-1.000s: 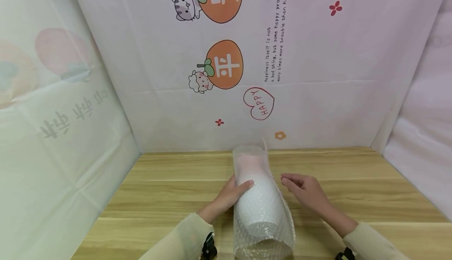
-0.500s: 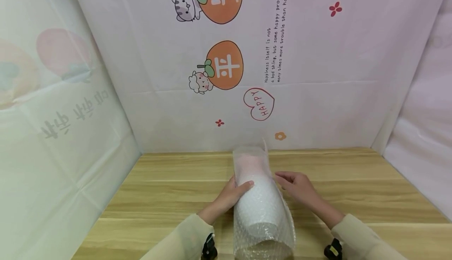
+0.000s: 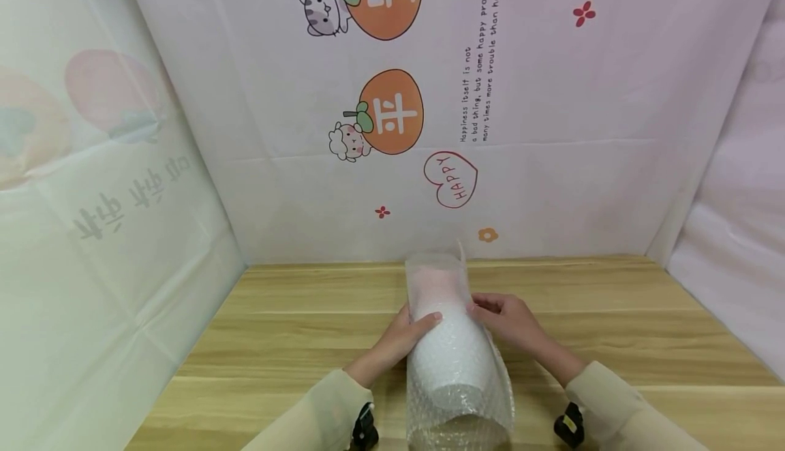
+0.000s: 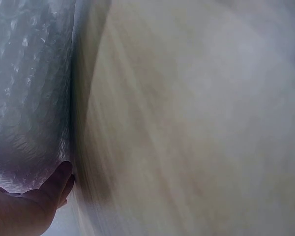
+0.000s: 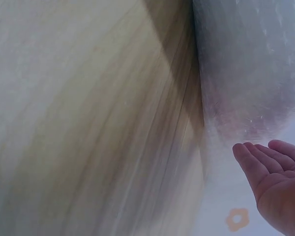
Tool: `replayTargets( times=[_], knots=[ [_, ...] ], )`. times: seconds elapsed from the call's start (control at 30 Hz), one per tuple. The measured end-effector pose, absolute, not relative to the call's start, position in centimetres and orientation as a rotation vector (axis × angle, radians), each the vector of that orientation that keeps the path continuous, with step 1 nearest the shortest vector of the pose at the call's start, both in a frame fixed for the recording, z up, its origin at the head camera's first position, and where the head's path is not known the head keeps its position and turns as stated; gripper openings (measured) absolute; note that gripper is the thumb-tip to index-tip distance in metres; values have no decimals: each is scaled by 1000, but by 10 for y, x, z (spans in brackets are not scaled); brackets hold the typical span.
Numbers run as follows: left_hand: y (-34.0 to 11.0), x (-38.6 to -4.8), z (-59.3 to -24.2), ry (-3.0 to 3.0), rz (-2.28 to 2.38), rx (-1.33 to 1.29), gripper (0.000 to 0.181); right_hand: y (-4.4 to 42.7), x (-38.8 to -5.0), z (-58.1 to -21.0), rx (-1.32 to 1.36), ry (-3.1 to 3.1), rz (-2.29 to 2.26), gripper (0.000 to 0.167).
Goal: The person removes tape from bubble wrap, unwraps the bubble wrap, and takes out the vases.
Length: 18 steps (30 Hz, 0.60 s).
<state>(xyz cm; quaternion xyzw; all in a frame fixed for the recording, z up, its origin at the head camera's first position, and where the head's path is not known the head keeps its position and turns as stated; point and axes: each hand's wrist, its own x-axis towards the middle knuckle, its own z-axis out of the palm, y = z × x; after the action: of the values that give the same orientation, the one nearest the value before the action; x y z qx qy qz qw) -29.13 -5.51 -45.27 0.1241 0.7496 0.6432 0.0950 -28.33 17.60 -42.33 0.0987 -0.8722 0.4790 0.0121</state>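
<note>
A white, vase-shaped object [image 3: 454, 349] with a narrower, pinkish end lies on the wooden table, wrapped in bubble wrap [image 3: 460, 430]. The wrap extends past the object at the near end, where it gapes open. My left hand [image 3: 397, 340] grips the bundle from the left, thumb across its top; the fingers go down its side and are partly hidden. At the right side, near the narrow end, my right hand [image 3: 509, 318] touches the wrap with its fingertips. In the right wrist view that hand [image 5: 278, 184] shows fairly straight fingers beside the wrap [image 5: 246, 59].
The wooden table [image 3: 294, 342] stretches out on both sides of the bundle. A printed white cloth [image 3: 552, 165] hangs behind its far edge, close to the wrap's far end. White sheets also hang at the left [image 3: 122, 267] and right [image 3: 736, 246].
My right hand has moved left from over the table until its fingertips reach the wrap near the narrow end. The left hand and the bundle stay where they were.
</note>
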Motion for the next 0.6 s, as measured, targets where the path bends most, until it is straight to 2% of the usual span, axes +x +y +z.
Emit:
replayTargets(
  times=[0.6],
  knots=[
    [-54, -291, -451, 2235, 1903, 376, 73, 183, -289, -420, 373, -2714, 1674, 49]
  ],
)
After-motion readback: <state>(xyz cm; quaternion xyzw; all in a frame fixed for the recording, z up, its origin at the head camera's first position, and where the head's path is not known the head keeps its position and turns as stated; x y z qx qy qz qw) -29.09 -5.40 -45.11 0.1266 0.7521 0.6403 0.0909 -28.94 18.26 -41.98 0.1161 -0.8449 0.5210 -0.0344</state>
